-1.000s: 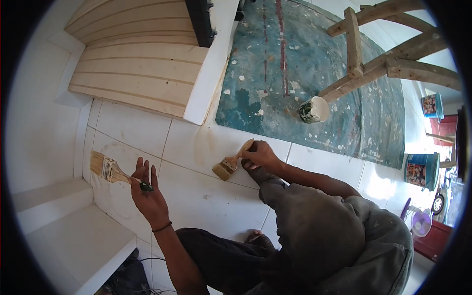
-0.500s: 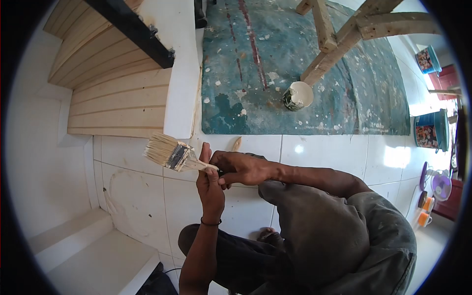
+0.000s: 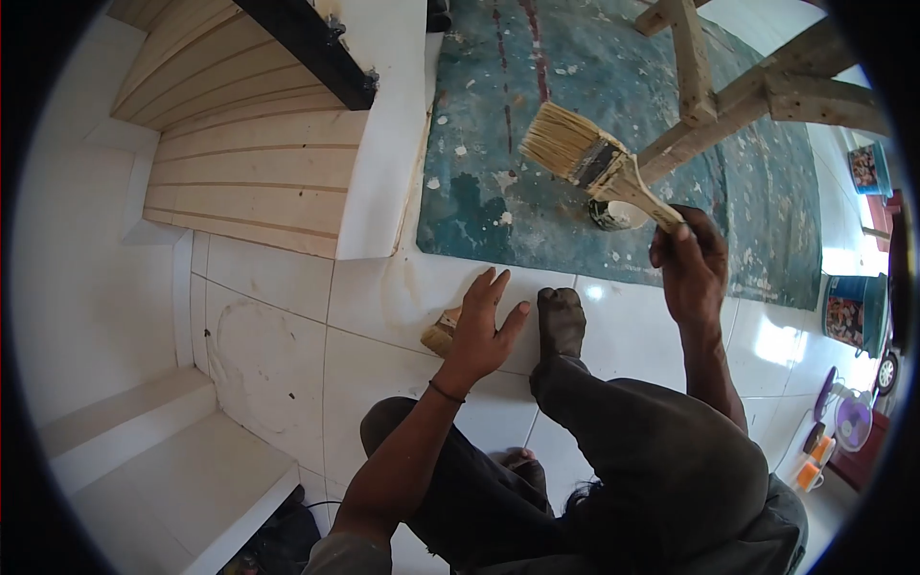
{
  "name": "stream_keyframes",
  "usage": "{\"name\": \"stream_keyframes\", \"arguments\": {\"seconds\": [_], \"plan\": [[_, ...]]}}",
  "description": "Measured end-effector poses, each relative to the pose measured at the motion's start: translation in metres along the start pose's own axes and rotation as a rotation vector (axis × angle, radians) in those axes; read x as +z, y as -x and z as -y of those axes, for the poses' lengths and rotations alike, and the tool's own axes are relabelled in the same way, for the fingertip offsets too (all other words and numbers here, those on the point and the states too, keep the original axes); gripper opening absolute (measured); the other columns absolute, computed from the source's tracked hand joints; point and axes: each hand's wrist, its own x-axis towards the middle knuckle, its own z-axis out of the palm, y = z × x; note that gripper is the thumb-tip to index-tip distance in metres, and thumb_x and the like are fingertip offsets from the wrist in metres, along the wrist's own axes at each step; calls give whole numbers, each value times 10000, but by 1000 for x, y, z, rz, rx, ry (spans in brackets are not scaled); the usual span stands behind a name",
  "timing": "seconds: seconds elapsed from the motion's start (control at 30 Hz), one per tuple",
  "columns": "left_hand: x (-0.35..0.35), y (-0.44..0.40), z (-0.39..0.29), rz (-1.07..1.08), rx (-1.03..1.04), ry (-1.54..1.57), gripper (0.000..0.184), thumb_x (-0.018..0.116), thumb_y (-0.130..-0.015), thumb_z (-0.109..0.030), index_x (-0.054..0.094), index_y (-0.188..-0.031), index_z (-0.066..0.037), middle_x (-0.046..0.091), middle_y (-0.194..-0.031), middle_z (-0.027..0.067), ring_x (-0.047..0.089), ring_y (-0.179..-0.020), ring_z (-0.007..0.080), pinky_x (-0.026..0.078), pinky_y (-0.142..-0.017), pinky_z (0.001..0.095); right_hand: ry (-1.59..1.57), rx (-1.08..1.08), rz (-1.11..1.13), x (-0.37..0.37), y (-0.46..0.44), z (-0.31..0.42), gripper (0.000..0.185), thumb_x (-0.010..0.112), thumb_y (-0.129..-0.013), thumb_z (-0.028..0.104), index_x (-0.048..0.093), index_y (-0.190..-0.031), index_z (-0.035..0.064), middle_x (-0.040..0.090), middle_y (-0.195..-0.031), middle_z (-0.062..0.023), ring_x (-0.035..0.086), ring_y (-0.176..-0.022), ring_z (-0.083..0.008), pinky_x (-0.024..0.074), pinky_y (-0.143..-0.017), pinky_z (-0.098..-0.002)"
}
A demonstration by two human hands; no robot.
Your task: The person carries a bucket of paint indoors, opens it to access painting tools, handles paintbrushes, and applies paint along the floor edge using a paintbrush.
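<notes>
My right hand (image 3: 695, 264) grips the handle end of a wide paintbrush (image 3: 613, 172), raised over the stained green sheet (image 3: 479, 206) with its bristles toward the upper left. Beneath that brush, a paint-smeared cup (image 3: 618, 215) is partly hidden. My left hand (image 3: 486, 324) has its fingers apart and holds nothing. A second brush (image 3: 441, 333) lies on the white tiles beside it, its handle hidden behind the hand.
Wooden legs of a stand (image 3: 728, 120) rise at the upper right. Slatted wood panelling (image 3: 249, 182) and a black metal bar (image 3: 311, 53) are at the upper left. Buckets (image 3: 853, 314) and a purple fan (image 3: 852, 422) stand far right. A white step (image 3: 182, 479) is lower left.
The wide brush has passed from my left hand to my right hand and moved up and right over the sheet. My left hand has let go and opened. The second brush shows again.
</notes>
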Motion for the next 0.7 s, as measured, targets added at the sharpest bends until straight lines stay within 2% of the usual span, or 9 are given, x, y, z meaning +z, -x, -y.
{"name": "stream_keyframes", "arguments": {"seconds": [0.13,0.2,0.23,0.33,0.37,0.47,0.5,0.67,0.7], "plan": [[-3,-19,16,-3,-21,-129,610,687,-973,-323,488,-1440,14,424,-1491,314,408,-1389,455,334,-1157,500,-117,11,15,-7,-33,6,220,588,-1043,151,657,-1168,-16,687,-982,-131,631,-798,-187,500,-679,-324],[0,-31,31,-86,12,-197,563,709,-955,-268,519,-1428,-28,443,-1505,271,423,-1407,429,370,-1147,472,-263,80,-73,-2,-50,3,223,557,-1061,183,641,-1173,10,696,-1031,-127,655,-822,-207,514,-724,-346],[-1,-37,31,-108,11,-225,531,699,-951,-225,535,-1417,-32,441,-1516,249,400,-1425,433,357,-1155,490,-284,110,-164,2,-59,1,236,522,-1078,218,625,-1185,36,702,-1069,-121,670,-860,-222,531,-773,-362],[-4,-60,33,-98,12,-267,509,691,-942,-190,551,-1408,-39,445,-1523,219,377,-1442,437,344,-1163,499,-275,126,11,-2,-90,-8,329,423,-1107,293,575,-1268,50,689,-1177,-161,694,-1017,-265,573,-847,-413],[-5,-68,30,-101,-10,-244,500,683,-930,-162,562,-1399,-38,439,-1537,200,349,-1465,439,301,-1190,507,-265,155,33,-4,-99,-12,343,437,-1101,326,563,-1303,78,668,-1217,-120,654,-1101,-247,539,-895,-405],[-3,-100,27,-96,-28,-265,499,678,-925,-157,563,-1395,-32,426,-1553,197,334,-1475,442,244,-1210,550,-301,145,1,-7,-121,-31,368,411,-1107,325,548,-1335,71,648,-1305,-143,646,-1181,-282,566,-935,-437],[-2,-114,29,-84,-24,-292,523,674,-921,-151,542,-1413,-27,386,-1578,211,298,-1492,449,205,-1212,590,-294,142,-16,-7,-129,-35,368,411,-1107,325,548,-1335,71,648,-1305,-143,646,-1181,-282,566,-935,-437],[-10,-159,53,-182,-44,-429,592,662,-927,-145,462,-1471,-26,286,-1605,268,226,-1504,491,186,-1205,613,-285,315,-113,2,-140,-41,414,356,-1115,373,537,-1301,49,665,-1232,-224,703,-1086,-300,651,-825,-461],[-10,-158,57,-229,-112,-431,603,659,-925,-132,445,-1478,-20,275,-1605,274,227,-1499,499,187,-1206,608,-302,325,-316,13,-140,-45,447,302,-1120,374,512,-1295,19,668,-1143,-312,747,-960,-349,680,-738,-439]]}}
